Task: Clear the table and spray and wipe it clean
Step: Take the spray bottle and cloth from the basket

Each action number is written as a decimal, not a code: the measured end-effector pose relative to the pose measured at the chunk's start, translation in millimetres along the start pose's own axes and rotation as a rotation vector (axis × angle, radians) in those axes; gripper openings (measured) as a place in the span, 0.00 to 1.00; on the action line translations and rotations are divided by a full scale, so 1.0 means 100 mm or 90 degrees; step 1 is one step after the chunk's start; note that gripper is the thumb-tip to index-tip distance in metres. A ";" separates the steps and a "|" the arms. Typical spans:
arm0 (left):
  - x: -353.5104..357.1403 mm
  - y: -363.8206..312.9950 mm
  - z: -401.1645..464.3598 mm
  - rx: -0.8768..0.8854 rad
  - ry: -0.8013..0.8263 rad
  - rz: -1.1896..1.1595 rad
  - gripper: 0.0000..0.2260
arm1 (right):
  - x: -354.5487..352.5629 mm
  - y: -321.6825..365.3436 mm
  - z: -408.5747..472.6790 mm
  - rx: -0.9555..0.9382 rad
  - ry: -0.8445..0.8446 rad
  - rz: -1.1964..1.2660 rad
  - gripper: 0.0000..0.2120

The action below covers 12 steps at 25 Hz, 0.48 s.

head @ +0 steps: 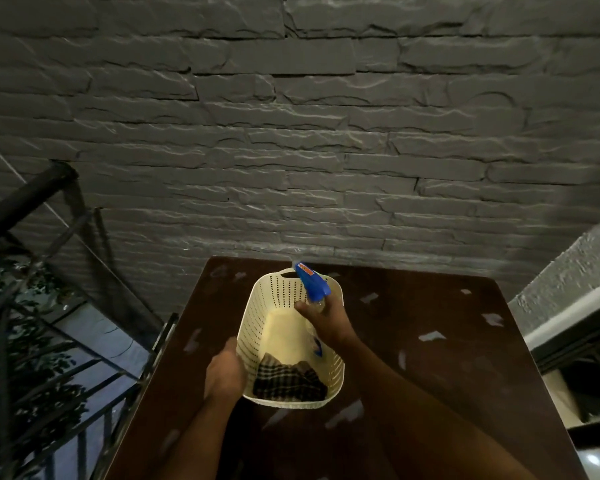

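Note:
A cream perforated basket (257, 327) stands in the middle of a dark brown table (430, 375). A checked cloth (288, 379) lies in its near end. My right hand (323, 318) grips the neck of a spray bottle with a blue trigger head (312, 280), held over the basket's right side. The bottle's clear body reaches down into the basket. My left hand (224, 372) rests against the basket's left wall, its fingers hidden behind the hand. Several torn white paper scraps (430, 337) lie scattered over the tabletop.
A grey stone-brick wall (291, 150) rises just behind the table. A black metal railing (84, 393) with foliage beyond runs along the left. A pale ledge (568, 306) and dark frame border the right side.

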State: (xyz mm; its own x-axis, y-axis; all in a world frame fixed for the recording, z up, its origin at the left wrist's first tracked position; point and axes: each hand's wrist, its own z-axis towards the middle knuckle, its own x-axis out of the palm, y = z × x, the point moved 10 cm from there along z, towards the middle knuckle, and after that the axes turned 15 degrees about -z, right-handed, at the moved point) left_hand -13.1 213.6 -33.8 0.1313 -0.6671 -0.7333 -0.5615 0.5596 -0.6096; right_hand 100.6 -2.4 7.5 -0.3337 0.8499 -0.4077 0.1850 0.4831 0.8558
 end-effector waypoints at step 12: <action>-0.11 0.25 -0.03 -0.028 -0.016 -0.038 0.10 | 0.32 0.35 0.41 -0.012 0.057 -0.128 0.15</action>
State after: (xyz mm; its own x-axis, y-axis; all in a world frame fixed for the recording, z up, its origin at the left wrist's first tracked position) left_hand -30.7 233.1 -40.2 0.1861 -0.6858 -0.7036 -0.5866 0.4969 -0.6395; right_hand 133.9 50.5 11.9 -0.4430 0.7143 -0.5419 0.0899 0.6367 0.7658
